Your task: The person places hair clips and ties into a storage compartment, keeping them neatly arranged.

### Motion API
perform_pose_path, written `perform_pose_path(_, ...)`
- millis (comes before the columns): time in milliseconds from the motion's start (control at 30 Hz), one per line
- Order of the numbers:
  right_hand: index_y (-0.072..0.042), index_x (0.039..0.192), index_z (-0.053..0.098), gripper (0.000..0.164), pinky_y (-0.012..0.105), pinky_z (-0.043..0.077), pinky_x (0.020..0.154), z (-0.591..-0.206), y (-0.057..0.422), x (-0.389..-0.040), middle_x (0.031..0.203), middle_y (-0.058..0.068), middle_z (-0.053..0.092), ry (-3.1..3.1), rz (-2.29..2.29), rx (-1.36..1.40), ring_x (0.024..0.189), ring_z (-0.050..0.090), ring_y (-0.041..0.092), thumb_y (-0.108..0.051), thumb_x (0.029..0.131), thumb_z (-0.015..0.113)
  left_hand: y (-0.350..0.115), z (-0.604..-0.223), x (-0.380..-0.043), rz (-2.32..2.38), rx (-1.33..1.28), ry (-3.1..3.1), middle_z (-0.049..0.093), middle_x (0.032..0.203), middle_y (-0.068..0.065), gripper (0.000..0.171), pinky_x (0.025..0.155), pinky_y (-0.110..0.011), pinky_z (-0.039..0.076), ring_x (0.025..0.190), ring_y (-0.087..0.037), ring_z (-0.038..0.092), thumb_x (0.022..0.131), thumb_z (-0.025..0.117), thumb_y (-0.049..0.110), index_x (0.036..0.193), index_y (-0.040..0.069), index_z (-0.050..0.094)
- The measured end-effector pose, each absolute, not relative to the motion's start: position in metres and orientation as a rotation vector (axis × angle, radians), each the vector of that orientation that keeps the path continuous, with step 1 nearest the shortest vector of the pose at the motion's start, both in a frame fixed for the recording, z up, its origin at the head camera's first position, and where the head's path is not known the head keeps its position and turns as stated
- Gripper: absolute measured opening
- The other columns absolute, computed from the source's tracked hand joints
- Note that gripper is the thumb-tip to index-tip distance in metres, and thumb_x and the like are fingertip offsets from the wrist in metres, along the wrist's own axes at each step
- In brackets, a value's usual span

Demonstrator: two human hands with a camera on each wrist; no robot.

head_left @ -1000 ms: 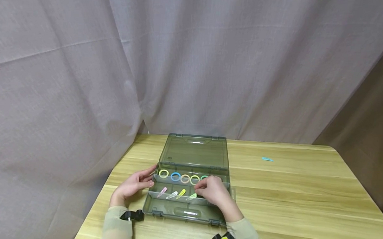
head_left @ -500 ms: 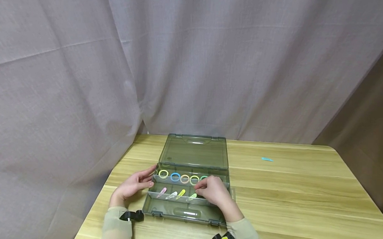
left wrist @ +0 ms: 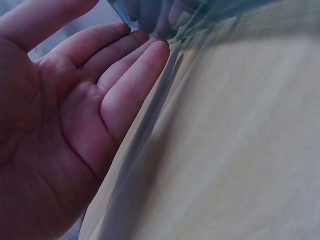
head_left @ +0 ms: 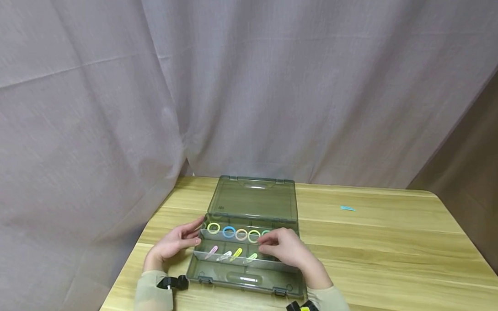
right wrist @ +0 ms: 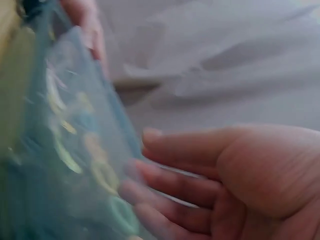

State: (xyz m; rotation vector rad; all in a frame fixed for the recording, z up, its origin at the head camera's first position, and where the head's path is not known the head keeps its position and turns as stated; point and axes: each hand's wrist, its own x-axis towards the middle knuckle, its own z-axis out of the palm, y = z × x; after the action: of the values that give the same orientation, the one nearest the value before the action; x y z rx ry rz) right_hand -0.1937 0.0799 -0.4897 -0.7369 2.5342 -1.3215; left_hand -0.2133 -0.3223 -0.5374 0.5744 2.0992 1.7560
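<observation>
A dark translucent organizer box [head_left: 244, 290] lies with its lid [head_left: 253, 199] laid back. Along its middle row sit a pink snap hair clip [head_left: 212, 251], a white one [head_left: 225, 255], a yellow one [head_left: 236, 254] and a light green one [head_left: 251, 257]. My left hand [head_left: 173, 245] touches the box's left side, fingers straight against the outer wall and thumb near the rim. Over the box's right part, my right hand [head_left: 287, 249] has relaxed fingers with nothing visible between them. In the right wrist view, its fingertips [right wrist: 152, 136] overlap the box edge.
Several ring-shaped hair ties stand in the back row, among them a blue ring [head_left: 229, 232] and a peach ring [head_left: 241, 234]. A blue hair clip [head_left: 348, 208] lies on the wooden table [head_left: 385, 252], far to the right. Grey curtain [head_left: 251, 91] hangs behind.
My right hand has shifted slightly right, away from the light green clip, and its fingers have spread a little. The left hand keeps its place at the box's side.
</observation>
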Motion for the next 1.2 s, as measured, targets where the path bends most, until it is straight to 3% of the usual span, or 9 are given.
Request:
perform_pose_path(200, 0.002, 0.130, 0.073, 0.036, 0.027, 0.060, 0.086, -0.478, 0.132, -0.197, 0.108, 0.005, 0.079, 2.504, -1.348, -0.774, 0.096, 0.073, 0.014, -0.022, 0.102, 0.074, -0.317, -0.538, -0.212, 1.766, 0.570, 2.080, 0.011, 0.173, -0.027, 0.078, 0.115, -0.020, 0.039, 0.154, -0.053, 0.022, 0.103, 0.066, 0.002, 0.164, -0.011, 0.019)
perform_pose_path(433, 0.001, 0.132, 0.073, 0.036, 0.029, 0.059, 0.089, -0.479, 0.209, -0.203, 0.111, 0.006, 0.079, 2.657, -1.295, -0.627, 0.101, 0.072, 0.015, -0.021, 0.103, 0.073, -0.316, -0.538, -0.216, 1.759, 0.593, 2.082, 0.011, 0.173, -0.028, 0.077, 0.114, -0.019, 0.040, 0.154, -0.053, 0.023, 0.103, 0.066, 0.001, 0.164, -0.012, 0.019)
perform_pose_path(767, 0.006, 0.132, 0.071, 0.039, 0.026, 0.057, 0.070, -0.514, 0.281, -0.240, 0.112, 0.016, 0.078, 2.779, -1.360, -0.221, 0.091, 0.069, 0.013, -0.020, 0.104, 0.073, -0.319, -0.539, -0.216, 1.785, 0.576, 2.062, 0.011, 0.173, -0.027, 0.078, 0.114, -0.019, 0.041, 0.154, -0.053, 0.021, 0.103, 0.066, 0.001, 0.164, -0.011, 0.019)
perform_pose_path(967, 0.007, 0.134, 0.069, 0.044, 0.024, 0.056, 0.071, -0.526, 0.297, -0.262, 0.118, 0.023, 0.076, 2.937, -1.349, -0.030, 0.092, 0.069, 0.015, -0.022, 0.101, 0.075, -0.321, -0.542, -0.215, 1.776, 0.587, 2.073, 0.011, 0.172, -0.028, 0.077, 0.114, -0.019, 0.041, 0.153, -0.054, 0.022, 0.103, 0.065, -0.001, 0.164, -0.011, 0.020)
perform_pose_path(1067, 0.007, 0.135, 0.068, 0.045, 0.028, 0.053, 0.082, -0.531, 0.302, -0.273, 0.122, 0.026, 0.074, 3.012, -1.329, 0.026, 0.102, 0.069, 0.026, -0.020, 0.100, 0.076, -0.321, -0.541, -0.214, 1.779, 0.587, 2.071, 0.011, 0.173, -0.028, 0.078, 0.114, -0.020, 0.041, 0.153, -0.054, 0.022, 0.103, 0.066, 0.000, 0.164, -0.011, 0.020)
perform_pose_path(1200, 0.008, 0.139, 0.065, 0.048, 0.048, 0.055, 0.093, -0.535, 0.303, -0.284, 0.128, 0.031, 0.070, 3.040, -1.307, 0.050, 0.113, 0.067, 0.044, -0.018, 0.100, 0.076, -0.321, -0.540, -0.213, 1.785, 0.582, 2.069, 0.011, 0.173, -0.028, 0.078, 0.114, -0.020, 0.041, 0.154, -0.053, 0.022, 0.103, 0.066, 0.001, 0.165, -0.011, 0.020)
